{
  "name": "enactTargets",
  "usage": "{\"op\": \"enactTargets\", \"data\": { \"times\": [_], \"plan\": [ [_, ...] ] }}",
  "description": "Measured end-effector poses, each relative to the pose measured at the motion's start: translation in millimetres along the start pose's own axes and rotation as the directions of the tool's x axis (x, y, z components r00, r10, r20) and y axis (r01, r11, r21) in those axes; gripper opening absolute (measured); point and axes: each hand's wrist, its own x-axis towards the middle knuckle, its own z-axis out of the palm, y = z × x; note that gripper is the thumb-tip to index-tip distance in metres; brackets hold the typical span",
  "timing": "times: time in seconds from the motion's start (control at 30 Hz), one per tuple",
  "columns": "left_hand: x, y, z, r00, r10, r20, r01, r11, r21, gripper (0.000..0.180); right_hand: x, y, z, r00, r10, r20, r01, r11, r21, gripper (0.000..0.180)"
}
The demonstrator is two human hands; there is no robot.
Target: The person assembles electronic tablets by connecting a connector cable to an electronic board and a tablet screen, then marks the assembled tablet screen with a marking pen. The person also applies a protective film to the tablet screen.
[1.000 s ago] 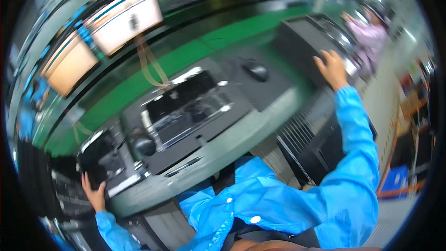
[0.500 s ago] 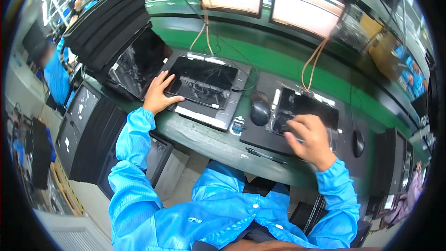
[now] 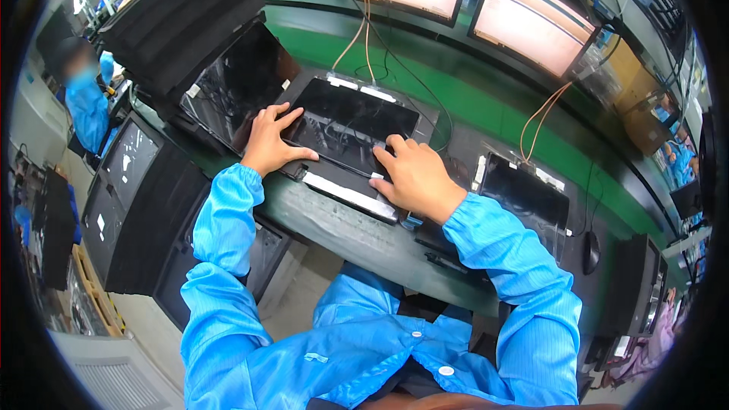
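A dark tablet-like screen panel [image 3: 351, 123] lies on a black pad [image 3: 425, 118] in front of me, with white strips along the far edge. My left hand [image 3: 272, 143] is at its left side, fingers and thumb spread, fingertips by the edge. My right hand [image 3: 419, 177] reaches across to its right side, with thumb and forefinger apart at the near right corner. Neither hand is closed around the panel. Below it runs a white strip [image 3: 349, 196] on the pad's near edge. A second dark screen panel [image 3: 524, 193] lies to the right, beyond my right forearm.
Black trays [image 3: 182, 15] are stacked at the far left, with another dark panel [image 3: 235, 87] leaning before them. Two lit monitors [image 3: 531, 19] stand behind, cables hanging down. A black mouse [image 3: 591, 252] lies at right. More black trays [image 3: 140, 205] stand at lower left. A co-worker [image 3: 87, 102] is at left.
My right hand has moved left from the right-hand panel to the right side of the left-hand one. My left hand stays by that panel's left edge. The view has shifted slightly.
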Motion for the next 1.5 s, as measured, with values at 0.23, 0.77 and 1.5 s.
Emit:
{"op": "enactTargets", "data": {
  "times": [0.23,0.77,1.5],
  "plan": [
    [-5.8,-7.0,2.9,0.997,0.061,-0.055,-0.061,0.998,0.007,0.098,1.6,-1.3,4.8,1.000,-0.005,0.017,0.005,1.000,0.004,0.051],
    [-8.3,-7.7,3.0,0.999,0.034,0.011,-0.034,0.999,0.003,0.096,-283.6,72.8,-120.3,0.853,0.431,-0.293,-0.443,0.896,0.027,0.033],
    [-80.0,402.4,136.9,0.785,0.604,0.141,-0.583,0.796,-0.164,0.088,-348.0,178.3,-137.2,0.927,0.363,-0.099,-0.362,0.932,0.026,0.014]
  ]
}}
